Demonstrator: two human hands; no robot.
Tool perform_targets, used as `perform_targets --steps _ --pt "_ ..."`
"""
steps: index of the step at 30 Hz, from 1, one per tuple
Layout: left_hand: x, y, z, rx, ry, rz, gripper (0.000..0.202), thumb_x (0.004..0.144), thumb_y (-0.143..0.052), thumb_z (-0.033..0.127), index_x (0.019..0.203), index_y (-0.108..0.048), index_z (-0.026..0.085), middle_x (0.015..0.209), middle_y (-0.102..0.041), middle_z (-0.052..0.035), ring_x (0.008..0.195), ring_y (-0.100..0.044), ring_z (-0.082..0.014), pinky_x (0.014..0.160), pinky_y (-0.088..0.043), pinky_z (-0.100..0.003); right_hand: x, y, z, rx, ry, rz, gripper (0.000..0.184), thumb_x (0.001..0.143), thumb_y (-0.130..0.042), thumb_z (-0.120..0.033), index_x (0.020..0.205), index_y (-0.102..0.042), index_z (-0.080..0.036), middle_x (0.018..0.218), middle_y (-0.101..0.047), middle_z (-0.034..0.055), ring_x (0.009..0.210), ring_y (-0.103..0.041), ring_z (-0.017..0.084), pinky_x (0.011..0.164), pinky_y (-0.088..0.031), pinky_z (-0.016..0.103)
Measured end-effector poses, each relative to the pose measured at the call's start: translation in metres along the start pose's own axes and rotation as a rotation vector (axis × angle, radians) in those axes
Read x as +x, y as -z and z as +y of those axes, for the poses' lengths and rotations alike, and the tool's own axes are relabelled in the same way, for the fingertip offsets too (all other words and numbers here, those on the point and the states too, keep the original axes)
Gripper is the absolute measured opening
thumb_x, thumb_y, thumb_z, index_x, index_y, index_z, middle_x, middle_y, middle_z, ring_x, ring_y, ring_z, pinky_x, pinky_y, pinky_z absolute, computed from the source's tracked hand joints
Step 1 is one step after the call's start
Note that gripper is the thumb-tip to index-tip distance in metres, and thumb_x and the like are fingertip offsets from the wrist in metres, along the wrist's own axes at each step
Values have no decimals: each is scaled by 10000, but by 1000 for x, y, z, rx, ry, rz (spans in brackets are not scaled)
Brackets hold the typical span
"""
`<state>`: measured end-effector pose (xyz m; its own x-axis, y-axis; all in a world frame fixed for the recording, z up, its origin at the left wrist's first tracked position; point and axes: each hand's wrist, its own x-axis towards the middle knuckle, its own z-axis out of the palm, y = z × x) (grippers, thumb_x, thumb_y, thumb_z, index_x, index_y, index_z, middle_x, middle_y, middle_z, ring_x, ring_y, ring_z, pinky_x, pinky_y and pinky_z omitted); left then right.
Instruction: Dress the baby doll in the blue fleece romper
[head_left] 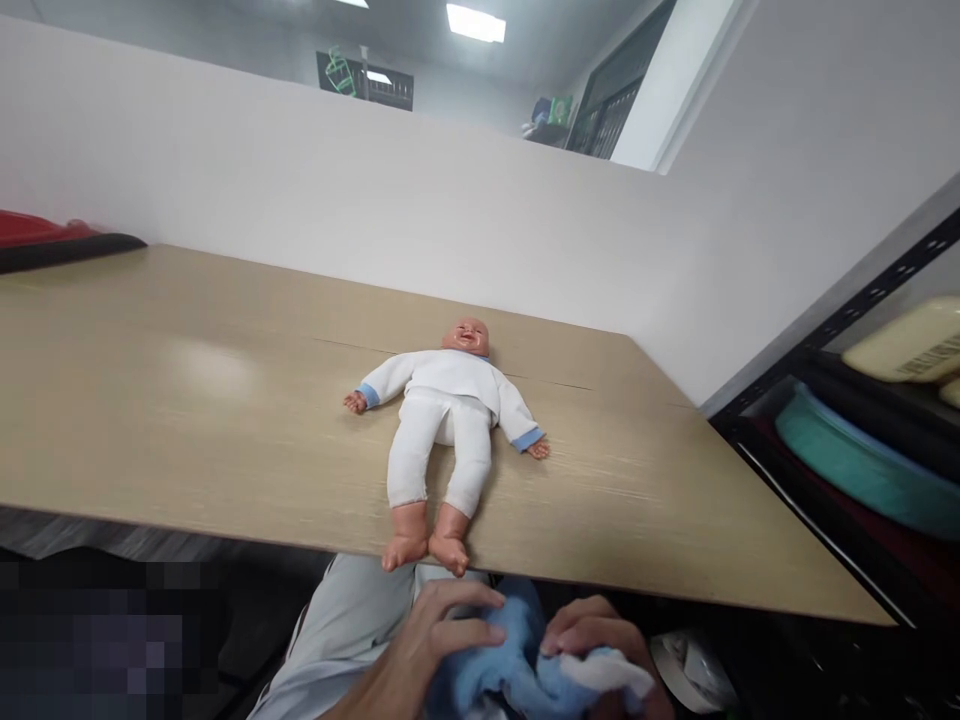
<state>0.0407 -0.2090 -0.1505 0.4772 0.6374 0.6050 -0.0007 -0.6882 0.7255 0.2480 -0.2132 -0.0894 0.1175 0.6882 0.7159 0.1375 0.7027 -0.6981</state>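
Note:
A baby doll (446, 425) in a white top and white trousers with blue cuffs lies on its back on the wooden table (187, 400). Its bare feet hang over the near edge. Below that edge, over my lap, my left hand (427, 645) and my right hand (596, 640) both grip a bunched blue and white cloth (517, 670). The fingers of both hands are curled round the fabric. The hands are just below the doll's feet and do not touch the doll.
A white partition wall (375, 200) runs behind the table. A red and black object (45, 240) lies at the far left edge. On the right stands a black metal shelf (862, 330) with a teal round thing (855, 460) and a pale yellow pack (911, 340).

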Motion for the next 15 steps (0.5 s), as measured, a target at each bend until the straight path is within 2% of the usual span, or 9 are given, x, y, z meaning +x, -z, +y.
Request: perform_targets --steps 2,4,6,8,10,12,15 --pt "-2 -2 6 17 118 -20 799 914 -824 490 1567 -382 360 1536 -531 -149 1403 -533 -337 1169 -442 -479 17 -5 -17 31 -17 81 321 1068 -523 -420 858 -662 -221 699 -650 19 573 -609 160 460 -495 239" --pt "3 -4 15 32 234 -53 873 829 -911 365 1548 -415 367 1537 -541 -130 1401 -538 -344 1185 -431 -484 34 -9 -33 50 -47 123 270 1046 -553 -370 834 -636 -226 727 -632 12 603 -597 160 476 -496 240" --pt "9 -4 24 -12 301 -81 770 823 -870 205 1477 -501 374 1469 -607 -80 1332 -598 -306 1157 -461 -429 49 -11 -43 18 -76 128 251 1035 -576 -347 825 -634 -223 758 -625 11 664 -599 160 540 -506 245" --pt "15 0 34 -86 359 -58 646 844 -774 112 1402 -565 364 1370 -670 -37 1247 -648 -264 1108 -494 -370 65 -9 -45 -56 -105 121 245 1021 -607 -347 814 -637 -219 788 -633 11 741 -610 167 637 -518 264" --pt "21 9 44 -140 411 11 501 904 -717 154 1354 -599 339 1296 -705 -26 1196 -665 -252 1060 -517 -343 82 -5 -45 -157 -173 138 232 1008 -633 -388 849 -661 -221 818 -656 9 789 -618 180 718 -519 289" --pt "28 22 53 -143 404 94 321 965 -699 297 1281 -645 300 1247 -725 -47 1168 -667 -274 1008 -534 -350 101 1 -44 -231 -290 176 270 1005 -638 -476 925 -689 -223 834 -678 5 788 -625 186 743 -512 302" --pt "44 46 66 -63 353 171 215 984 -697 418 1143 -701 274 1153 -750 -54 1085 -678 -283 963 -518 -355 129 11 -42 -184 -422 189 337 961 -682 -567 994 -702 -232 855 -697 7 797 -644 195 729 -515 296"
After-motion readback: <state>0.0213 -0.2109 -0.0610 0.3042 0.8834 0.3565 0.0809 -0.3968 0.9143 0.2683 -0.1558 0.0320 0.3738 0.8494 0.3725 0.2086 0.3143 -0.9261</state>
